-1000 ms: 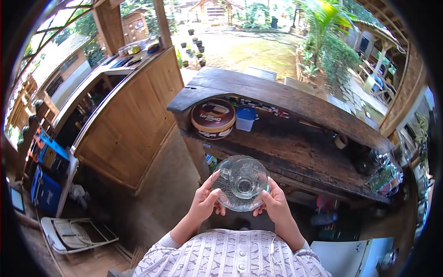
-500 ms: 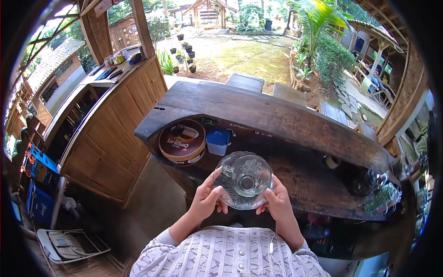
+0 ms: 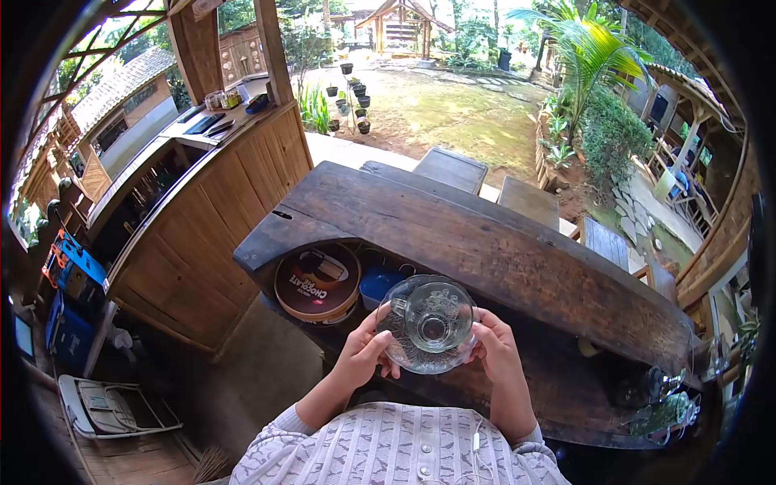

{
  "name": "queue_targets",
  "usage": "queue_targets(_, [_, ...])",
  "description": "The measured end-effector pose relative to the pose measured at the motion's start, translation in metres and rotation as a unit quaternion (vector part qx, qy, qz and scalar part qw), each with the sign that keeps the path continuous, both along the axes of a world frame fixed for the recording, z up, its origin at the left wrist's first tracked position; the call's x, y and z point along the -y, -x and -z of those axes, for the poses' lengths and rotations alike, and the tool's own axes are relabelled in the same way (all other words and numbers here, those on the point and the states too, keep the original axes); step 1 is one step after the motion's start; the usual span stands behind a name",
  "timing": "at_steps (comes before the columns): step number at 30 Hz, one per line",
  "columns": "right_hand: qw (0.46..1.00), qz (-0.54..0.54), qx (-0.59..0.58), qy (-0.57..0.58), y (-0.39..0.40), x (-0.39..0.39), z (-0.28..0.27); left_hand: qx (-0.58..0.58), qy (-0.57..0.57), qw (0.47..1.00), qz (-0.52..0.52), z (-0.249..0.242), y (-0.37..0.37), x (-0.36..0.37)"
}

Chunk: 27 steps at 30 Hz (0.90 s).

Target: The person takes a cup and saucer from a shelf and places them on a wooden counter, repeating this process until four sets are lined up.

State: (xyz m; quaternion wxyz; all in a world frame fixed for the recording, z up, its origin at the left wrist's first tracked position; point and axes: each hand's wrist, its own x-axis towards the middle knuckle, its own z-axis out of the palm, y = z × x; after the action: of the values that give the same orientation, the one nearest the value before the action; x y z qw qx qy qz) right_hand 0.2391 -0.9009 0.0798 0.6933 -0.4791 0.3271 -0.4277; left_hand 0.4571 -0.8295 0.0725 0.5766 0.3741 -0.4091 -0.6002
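Observation:
A clear glass cup (image 3: 440, 317) with an etched pattern rests on a clear glass saucer (image 3: 412, 354); the cup's handle points left. In front of my chest, both hands hold the saucer by opposite sides. My left hand (image 3: 364, 352) pinches the left rim, thumb on top and fingers beneath. At the right rim, my right hand (image 3: 495, 346) is closed on the saucer, its fingers partly hidden. The cup and saucer overlap the edge of a dark wooden counter (image 3: 453, 218) in the view.
A round chocolate tin (image 3: 317, 283) and a blue container (image 3: 380, 284) sit on the counter's lower shelf. Glassware (image 3: 667, 408) stands at the right end. A wooden cabinet (image 3: 210, 226) is to the left, with a folded chair (image 3: 117, 408) on the floor.
The view has shifted, so the yard and counter's back edge appear farther right and lower. My right thumb has moved outward toward the saucer's rim. Both hands still hold the saucer.

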Motion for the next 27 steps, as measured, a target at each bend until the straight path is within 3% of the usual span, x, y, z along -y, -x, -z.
queue_targets(4, [0.996, 0.013, -0.088, 0.032, -0.014, 0.032, -0.005, 0.004, -0.005, 1.000, 0.000, -0.002, -0.019, 0.026])
queue_targets(12, [0.985, -0.028, -0.138, 0.100, -0.071, 0.108, -0.005, 0.060, 0.008, 0.997, -0.051, 0.013, -0.075, 0.102])
queue_targets(19, [0.979, -0.038, -0.149, 0.134, -0.121, 0.190, 0.009, 0.234, 0.024, 0.964, -0.127, 0.009, -0.125, 0.181])
queue_targets(22, [0.974, -0.039, -0.178, 0.131, -0.136, 0.220, 0.011, 0.199, 0.000, 0.973, -0.118, 0.022, -0.145, 0.219])
queue_targets(27, [0.962, -0.033, -0.226, 0.149, -0.153, 0.257, 0.028, 0.241, -0.053, 0.962, -0.116, 0.020, -0.155, 0.241])
